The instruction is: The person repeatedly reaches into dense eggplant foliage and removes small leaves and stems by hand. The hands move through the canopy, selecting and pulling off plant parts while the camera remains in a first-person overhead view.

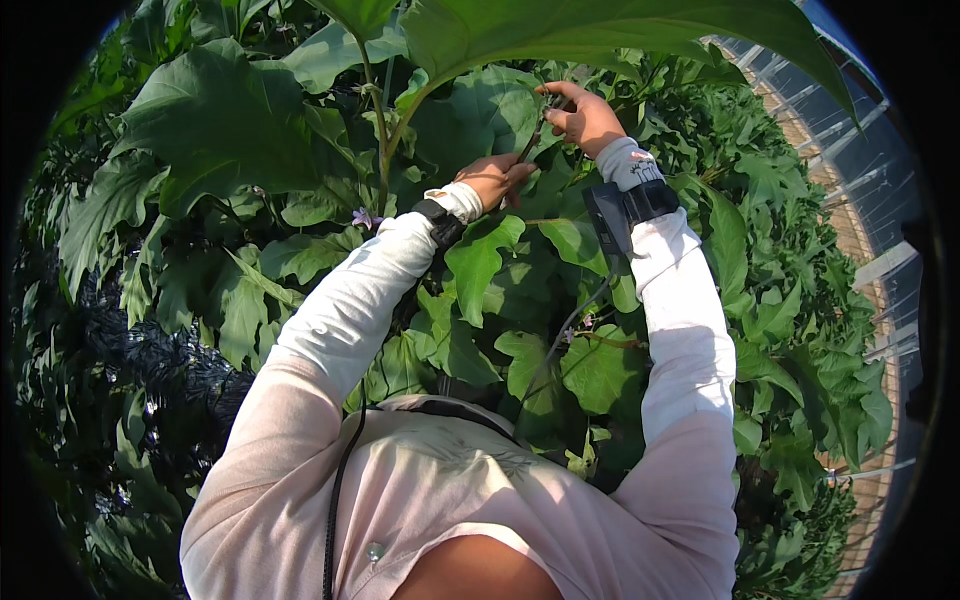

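Observation:
My left hand (pixel 495 180) is closed around the lower part of a thin dark plant stem (pixel 534 139) among broad, lobed leaves. Higher up and to the right, my right hand (pixel 583 118) pinches the stem's upper end between thumb and fingers, where a small greenish tuft (pixel 551 99) shows. The stem stands slanted between the two hands. Behind them hangs a large eggplant leaf (pixel 480 112). Part of my left fingers is turned away from view. Whether a tie or string is at the stem's top is too small to tell.
A big leaf (pixel 600 30) arches above my hands. A forked stem (pixel 384 150) rises to the left, near a purple flower (pixel 365 218). A cable (pixel 566 322) runs down from the device (pixel 609 217) on my right wrist. Dark shiny sheeting (pixel 172 360) lies at left; metal framing (pixel 889 262) stands at right.

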Demonstrator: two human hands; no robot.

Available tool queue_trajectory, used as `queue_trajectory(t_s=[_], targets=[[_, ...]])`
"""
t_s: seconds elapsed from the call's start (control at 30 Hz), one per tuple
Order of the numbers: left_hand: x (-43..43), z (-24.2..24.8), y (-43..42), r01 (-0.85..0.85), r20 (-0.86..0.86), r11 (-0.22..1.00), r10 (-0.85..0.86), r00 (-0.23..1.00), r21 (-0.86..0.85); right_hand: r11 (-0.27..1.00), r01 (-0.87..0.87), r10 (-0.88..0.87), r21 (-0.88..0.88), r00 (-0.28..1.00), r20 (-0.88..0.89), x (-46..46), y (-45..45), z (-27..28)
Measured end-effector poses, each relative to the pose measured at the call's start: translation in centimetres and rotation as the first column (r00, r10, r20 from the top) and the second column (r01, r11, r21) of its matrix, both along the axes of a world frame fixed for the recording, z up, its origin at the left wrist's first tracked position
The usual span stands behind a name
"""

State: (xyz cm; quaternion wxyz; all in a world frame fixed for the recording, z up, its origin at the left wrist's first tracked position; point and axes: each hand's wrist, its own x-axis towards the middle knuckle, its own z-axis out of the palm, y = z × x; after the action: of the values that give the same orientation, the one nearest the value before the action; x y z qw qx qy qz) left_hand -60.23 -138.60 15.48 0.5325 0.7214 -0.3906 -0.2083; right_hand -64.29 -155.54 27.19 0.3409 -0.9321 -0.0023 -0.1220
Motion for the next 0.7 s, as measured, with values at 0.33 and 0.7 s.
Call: queue_trajectory(t_s=[0.33,0.7], targets=[[-10.4,-5.2,2.8,-0.187,0.25,0.982,0.179,0.951,0.008,0.982,0.12,-0.122,0.149,0.992,0.01,1.5,-1.5,-0.6],[-13.6,-11.6,0.2,-0.031,0.041,0.995,0.027,0.999,0.097,0.985,0.095,-0.11,0.144,0.988,0.105,1.5,-2.0,-1.3]])
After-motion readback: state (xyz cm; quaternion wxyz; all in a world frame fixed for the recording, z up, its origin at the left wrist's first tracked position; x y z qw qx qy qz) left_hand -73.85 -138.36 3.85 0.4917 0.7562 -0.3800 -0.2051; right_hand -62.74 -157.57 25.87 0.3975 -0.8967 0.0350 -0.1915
